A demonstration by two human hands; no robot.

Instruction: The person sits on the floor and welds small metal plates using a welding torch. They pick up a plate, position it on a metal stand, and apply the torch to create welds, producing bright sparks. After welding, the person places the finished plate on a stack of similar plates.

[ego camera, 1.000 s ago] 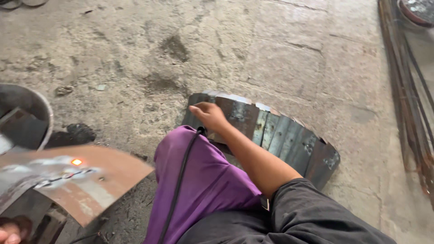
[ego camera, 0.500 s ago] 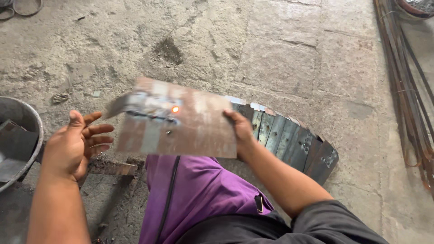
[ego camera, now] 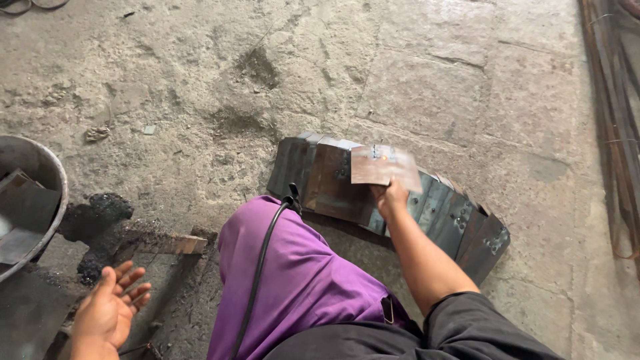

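My right hand [ego camera: 391, 197] grips a rusty flat metal plate [ego camera: 383, 166] by its lower edge and holds it above a fanned row of similar metal plates [ego camera: 333, 177] leaning on the concrete floor. My left hand [ego camera: 112, 308] is at the lower left with fingers spread and holds nothing, hovering over dark metal pieces near the floor. My purple-clad knee [ego camera: 293, 280] lies between the two hands, and a black cable [ego camera: 263, 253] runs over it.
A round metal basin [ego camera: 47, 170] with scrap plates stands at the left edge. A black sooty lump [ego camera: 93, 220] and a rusty bar [ego camera: 167, 243] lie beside it. Metal rods [ego camera: 613, 100] run along the right edge. The floor is rough concrete [ego camera: 433, 73].
The plate went from both hands in front of me to my right hand alone, moving right onto the fanned row. My left hand let go and dropped to the lower left.
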